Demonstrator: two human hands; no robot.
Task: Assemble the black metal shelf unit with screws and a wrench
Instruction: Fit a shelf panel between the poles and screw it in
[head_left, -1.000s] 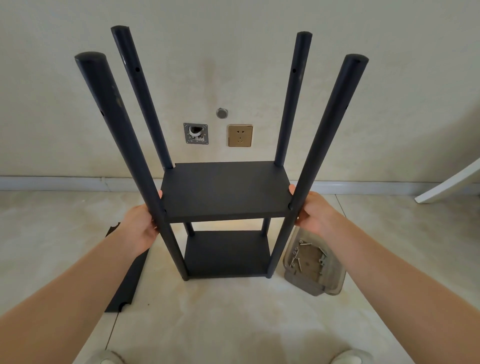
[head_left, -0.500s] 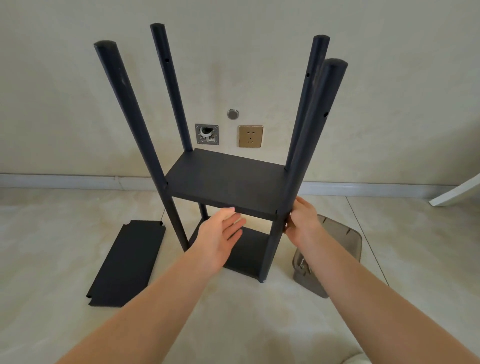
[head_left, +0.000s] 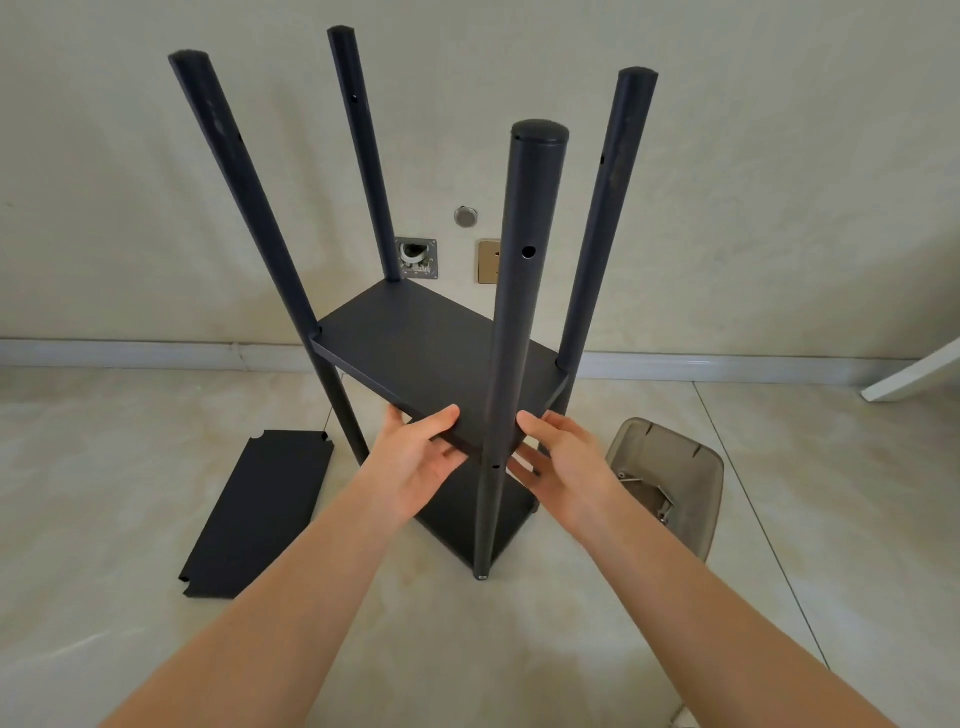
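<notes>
on the floor (head_left: 519, 649), toward its left side, a loose shelf panel (head_left: 260, 512) lay flat and unfitted, so by the look of it at least one tier was left to mount. just right of it the shelf unit (head_left: 441, 364) stood upright in the middle of the floor, near the wall (head_left: 156, 182), with four posts up and two tiers already in place, the lower one at floor level. the upper screw hole (head_left: 528, 252) in the near post (head_left: 524, 322) stood empty, which suggested the top tier was what remained. the left hand (head_left: 415, 467) pinched the front edge of the middle tier, thumb on top and fingers beneath. the right hand (head_left: 563, 467) was loosely open at the near post, fingers beside it; whether it gripped anything could not be told. at the floor's right side a clear tray (head_left: 670, 467) held screws (head_left: 660, 499), near the unit's base. no wrench could be made out. a white slanted piece (head_left: 914, 374) leaned at the far right edge, well apart.
</notes>
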